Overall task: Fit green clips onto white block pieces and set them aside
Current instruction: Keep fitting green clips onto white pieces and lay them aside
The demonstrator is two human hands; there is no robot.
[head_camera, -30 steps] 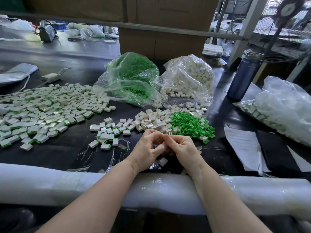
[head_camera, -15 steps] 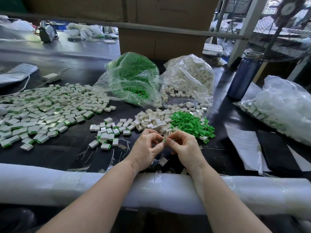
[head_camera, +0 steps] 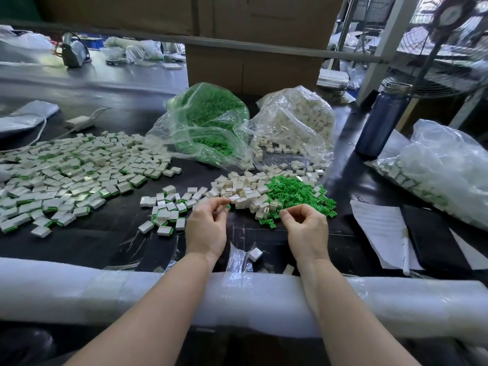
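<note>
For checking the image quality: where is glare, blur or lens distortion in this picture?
Head view: glare on the clear plastic bag of green clips and on the glossy black table; the straight grey bar bows from the wide-angle lens; the far bench is soft; the left hand is slightly blurred.

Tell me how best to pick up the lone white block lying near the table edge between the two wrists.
Pinch the white block across its two short side faces, coming straight down from above. It lies apart from the piles with open table around it, resting partly on crinkled plastic film, so a top pinch avoids dragging the film.
</note>
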